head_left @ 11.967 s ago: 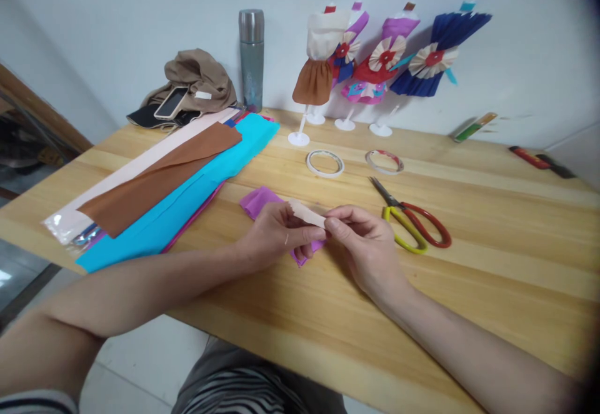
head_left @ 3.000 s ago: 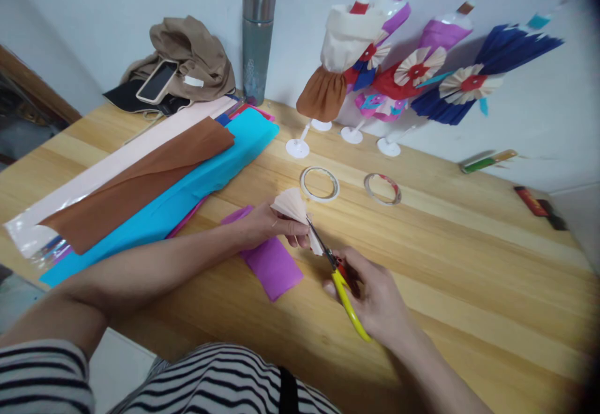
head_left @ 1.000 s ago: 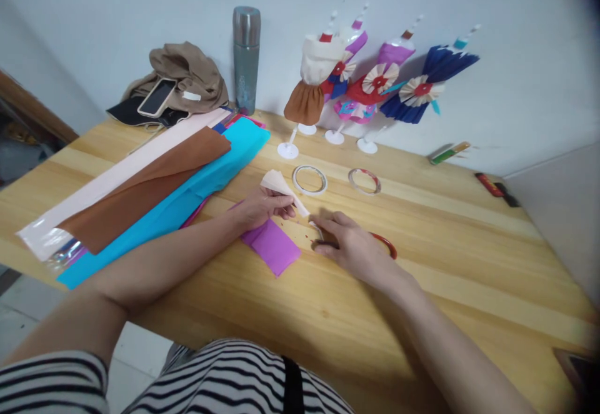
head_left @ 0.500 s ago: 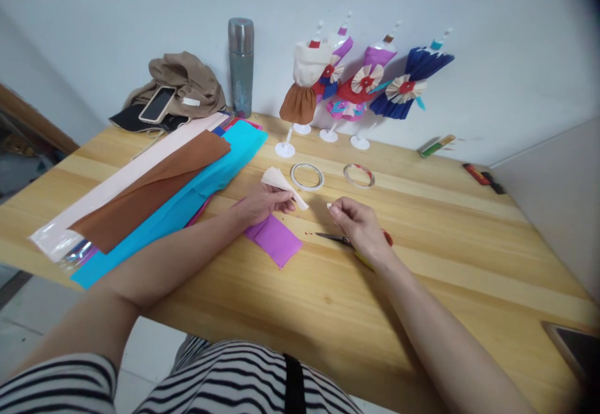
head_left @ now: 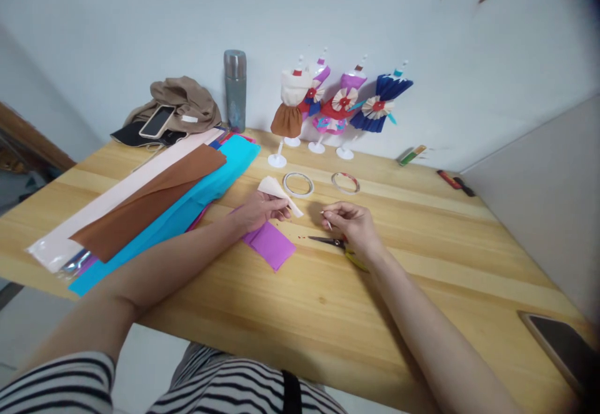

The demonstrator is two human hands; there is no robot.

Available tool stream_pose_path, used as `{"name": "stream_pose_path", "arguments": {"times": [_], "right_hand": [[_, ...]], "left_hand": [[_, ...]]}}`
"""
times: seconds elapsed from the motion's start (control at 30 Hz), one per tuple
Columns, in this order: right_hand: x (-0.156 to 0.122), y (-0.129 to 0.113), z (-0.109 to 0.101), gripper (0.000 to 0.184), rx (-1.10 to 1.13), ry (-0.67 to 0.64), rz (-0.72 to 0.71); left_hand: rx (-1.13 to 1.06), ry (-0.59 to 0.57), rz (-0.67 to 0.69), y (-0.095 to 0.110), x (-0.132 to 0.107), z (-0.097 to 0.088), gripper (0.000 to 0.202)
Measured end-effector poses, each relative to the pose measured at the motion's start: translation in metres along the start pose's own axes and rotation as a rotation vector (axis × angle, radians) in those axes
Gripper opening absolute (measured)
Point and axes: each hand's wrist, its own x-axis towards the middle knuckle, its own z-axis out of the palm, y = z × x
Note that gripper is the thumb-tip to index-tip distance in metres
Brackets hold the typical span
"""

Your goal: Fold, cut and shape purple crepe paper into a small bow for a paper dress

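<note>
A cream piece of crepe paper [head_left: 276, 190] is pinched between the fingers of my left hand [head_left: 257, 212]. My right hand [head_left: 351, 223] is closed on a small whitish strip [head_left: 329, 223], too small to make out well. Under that hand lie scissors [head_left: 335, 242] with dark blades and a yellow-and-red handle, partly covered by it. A folded purple piece of crepe paper [head_left: 274, 247] rests on the table just below my left hand. Two tape rolls, one white [head_left: 299, 184] and one with red on it [head_left: 345, 183], lie flat beyond my hands.
Brown [head_left: 140, 207] and blue [head_left: 187, 207] crepe sheets lie at the left. Several small dress forms in paper dresses [head_left: 287, 120] stand by the wall, beside a thermos [head_left: 235, 92]. Brown cloth [head_left: 187, 101] and a phone [head_left: 157, 121] sit back left; a dark-screened device [head_left: 557, 345] lies front right.
The camera view has tilted up and shifted right. My right fingers have turned slightly, and the whitish strip now points down from them. My left hand keeps its hold on the cream paper.
</note>
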Motion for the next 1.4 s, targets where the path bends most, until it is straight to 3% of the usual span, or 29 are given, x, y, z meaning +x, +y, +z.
{"name": "stream_pose_path", "arguments": {"times": [0.27, 0.57, 0.77, 1.0, 1.1, 1.17, 1.3, 1.4], "right_hand": [[-0.006, 0.003, -0.008, 0.036, -0.151, 0.02, 0.002], [-0.006, -0.012, -0.021, 0.052, -0.583, 0.208, -0.186], [0.001, -0.005, -0.043, 0.06, -0.708, 0.312, -0.198], [0.01, 0.012, -0.065, 0.047, -0.757, 0.347, -0.097], [0.011, 0.013, -0.075, 0.045, -0.827, 0.39, -0.131], [0.012, 0.011, -0.078, 0.037, -0.886, 0.354, -0.187], [0.006, 0.001, -0.068, 0.031, -0.893, 0.275, -0.361], [-0.011, -0.011, -0.044, 0.043, -0.684, 0.303, -0.23]], "left_hand": [[0.002, -0.012, 0.034, 0.011, -0.005, 0.007, 0.028], [-0.037, 0.014, 0.144, 0.043, -0.017, 0.022, 0.018], [0.027, 0.018, 0.045, 0.039, -0.034, 0.026, 0.014], [0.015, 0.074, -0.013, 0.031, -0.044, 0.028, 0.015], [-0.019, 0.051, -0.035, 0.023, -0.045, 0.029, 0.017], [-0.026, 0.033, -0.049, 0.018, -0.046, 0.029, 0.019], [0.014, 0.033, -0.049, 0.011, -0.048, 0.029, 0.021], [0.11, 0.044, -0.034, 0.009, -0.051, 0.031, 0.018]]}}
